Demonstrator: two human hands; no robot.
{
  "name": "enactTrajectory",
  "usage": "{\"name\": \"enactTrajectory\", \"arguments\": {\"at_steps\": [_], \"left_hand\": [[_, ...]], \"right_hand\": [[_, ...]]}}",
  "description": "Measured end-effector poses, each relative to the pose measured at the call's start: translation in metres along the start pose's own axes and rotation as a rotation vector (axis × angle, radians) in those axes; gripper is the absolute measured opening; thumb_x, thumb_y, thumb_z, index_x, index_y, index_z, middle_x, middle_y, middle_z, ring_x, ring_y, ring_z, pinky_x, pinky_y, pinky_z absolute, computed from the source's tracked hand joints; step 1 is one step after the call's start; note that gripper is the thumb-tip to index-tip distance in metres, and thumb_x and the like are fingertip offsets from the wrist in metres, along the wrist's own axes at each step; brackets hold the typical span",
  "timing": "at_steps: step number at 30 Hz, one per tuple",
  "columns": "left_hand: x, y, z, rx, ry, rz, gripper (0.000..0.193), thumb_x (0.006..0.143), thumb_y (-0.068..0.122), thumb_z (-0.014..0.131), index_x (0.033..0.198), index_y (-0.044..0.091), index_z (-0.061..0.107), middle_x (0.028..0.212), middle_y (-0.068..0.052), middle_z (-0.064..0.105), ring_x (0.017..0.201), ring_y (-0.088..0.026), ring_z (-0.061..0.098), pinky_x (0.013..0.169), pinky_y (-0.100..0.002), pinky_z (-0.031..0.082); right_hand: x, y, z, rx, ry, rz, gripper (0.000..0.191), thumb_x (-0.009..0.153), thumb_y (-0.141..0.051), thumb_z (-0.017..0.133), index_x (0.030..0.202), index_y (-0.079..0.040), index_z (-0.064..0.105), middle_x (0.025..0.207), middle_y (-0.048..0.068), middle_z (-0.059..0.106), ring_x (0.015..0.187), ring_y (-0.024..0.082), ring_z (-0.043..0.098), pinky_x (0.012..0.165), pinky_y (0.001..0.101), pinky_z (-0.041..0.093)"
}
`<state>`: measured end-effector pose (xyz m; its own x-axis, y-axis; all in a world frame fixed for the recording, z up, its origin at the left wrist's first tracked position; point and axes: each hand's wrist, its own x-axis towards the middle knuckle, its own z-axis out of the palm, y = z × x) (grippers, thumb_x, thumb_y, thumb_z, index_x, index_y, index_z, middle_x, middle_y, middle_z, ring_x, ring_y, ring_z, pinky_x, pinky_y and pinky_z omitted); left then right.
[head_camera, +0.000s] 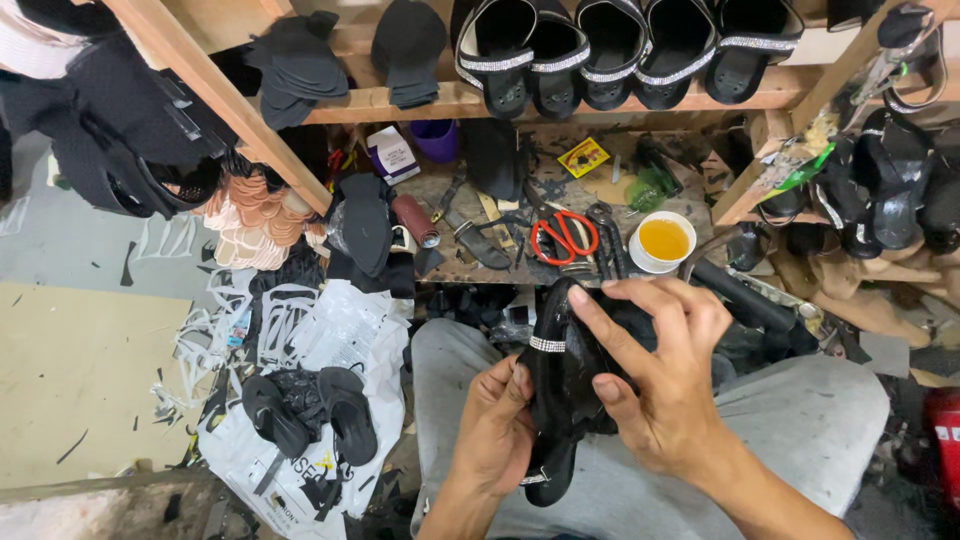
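Item in hand: black sandal with a rhinestone-trimmed strap (552, 385), held upright over my lap. My left hand (497, 425) clasps its edge to steady it; my right hand (660, 375) closes over the upper, pressing. Beyond, on the counter (450, 190): orange-handled scissors (563, 236), white cup of amber glue (663, 241).

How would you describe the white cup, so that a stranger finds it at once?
Look at the cluttered wooden workbench beyond the person's knees. Right of the red-handled scissors stands the white cup. It alone is round, white and filled with amber liquid.
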<state>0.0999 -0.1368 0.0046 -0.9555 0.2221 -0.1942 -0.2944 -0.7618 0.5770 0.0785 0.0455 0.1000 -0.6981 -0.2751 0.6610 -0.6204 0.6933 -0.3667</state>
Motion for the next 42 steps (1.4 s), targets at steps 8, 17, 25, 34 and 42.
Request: {"name": "enactTrajectory", "arguments": {"at_steps": [8, 17, 25, 34, 42], "left_hand": [[-0.003, -0.001, 0.002, -0.046, -0.111, 0.04, 0.02, 0.105, 0.018, 0.069, 0.091, 0.005, 0.063, 0.089, -0.001, 0.071, 0.078, -0.01, 0.066, 0.074, -0.026, 0.054], [-0.005, 0.007, 0.008, 0.007, 0.011, -0.009, 0.023, 0.098, 0.02, 0.064, 0.108, 0.0, 0.068, 0.1, -0.004, 0.076, 0.088, -0.011, 0.07, 0.084, -0.027, 0.056], [-0.007, 0.006, 0.007, -0.017, -0.043, -0.022, 0.024, 0.103, 0.022, 0.065, 0.108, -0.001, 0.068, 0.099, -0.005, 0.075, 0.086, -0.011, 0.069, 0.082, -0.028, 0.056], [-0.008, 0.008, 0.011, -0.021, -0.009, -0.041, 0.022, 0.101, 0.021, 0.064, 0.107, 0.0, 0.069, 0.098, -0.004, 0.075, 0.086, -0.01, 0.069, 0.082, -0.026, 0.056], [-0.008, 0.007, 0.01, -0.034, -0.014, -0.048, 0.019, 0.103, 0.019, 0.064, 0.105, 0.001, 0.068, 0.099, -0.003, 0.074, 0.088, -0.01, 0.068, 0.084, -0.027, 0.055]], "right_hand": [[0.002, 0.005, -0.001, -0.138, 0.042, -0.053, 0.06, 0.103, -0.057, 0.04, 0.139, -0.018, 0.067, 0.123, 0.01, 0.055, 0.118, 0.033, 0.042, 0.108, 0.0537, 0.025], [-0.01, 0.012, 0.002, -0.304, 0.067, -0.164, 0.053, 0.101, -0.058, 0.048, 0.133, -0.024, 0.074, 0.115, 0.007, 0.057, 0.112, 0.03, 0.044, 0.106, 0.056, 0.023], [-0.008, 0.015, 0.001, -0.25, 0.075, -0.207, 0.049, 0.099, -0.055, 0.051, 0.128, -0.025, 0.076, 0.112, 0.005, 0.058, 0.111, 0.028, 0.044, 0.105, 0.0544, 0.022], [-0.006, 0.015, 0.0, -0.216, 0.075, -0.211, 0.049, 0.098, -0.056, 0.049, 0.127, -0.026, 0.077, 0.109, 0.003, 0.057, 0.109, 0.028, 0.044, 0.105, 0.0551, 0.022], [-0.004, 0.02, -0.003, -0.201, 0.041, -0.206, 0.054, 0.098, -0.058, 0.047, 0.13, -0.025, 0.074, 0.108, 0.006, 0.057, 0.11, 0.03, 0.045, 0.105, 0.0553, 0.021]]}}
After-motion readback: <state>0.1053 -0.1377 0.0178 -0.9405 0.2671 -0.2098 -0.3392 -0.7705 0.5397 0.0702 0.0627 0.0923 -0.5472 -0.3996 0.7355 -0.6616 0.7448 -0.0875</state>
